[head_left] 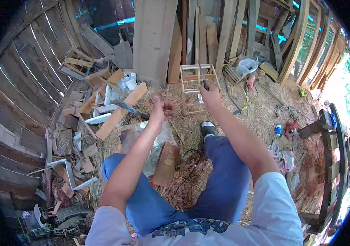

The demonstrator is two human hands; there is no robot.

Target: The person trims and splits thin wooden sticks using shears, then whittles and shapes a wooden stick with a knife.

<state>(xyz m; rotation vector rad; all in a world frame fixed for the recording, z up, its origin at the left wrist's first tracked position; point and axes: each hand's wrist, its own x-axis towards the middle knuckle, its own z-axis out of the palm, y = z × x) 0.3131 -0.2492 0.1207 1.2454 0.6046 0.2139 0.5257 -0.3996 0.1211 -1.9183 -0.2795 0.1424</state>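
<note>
My right hand (211, 97) is closed around the dark handle of a long, narrow-bladed tool (202, 77), which points away from me. Its exact kind is unclear. Behind the tool stands a light wooden slatted frame (185, 91), overlapped by the blade. My left hand (161, 111) hovers over the littered ground with its fingers apart and slightly bent, holding nothing I can see. Just left of it, a dark-handled blade (129, 108) lies across a wooden plank (113, 123). A reddish-brown board (166, 164) rests on the ground between my legs.
Scrap wood (97, 102) is heaped at the left. Tall boards (154, 41) lean against the back wall. A clear plastic container (247, 65) sits at the back right. Farther right are a blue can (278, 130) and a red tool (291, 126). Straw and shavings cover the ground.
</note>
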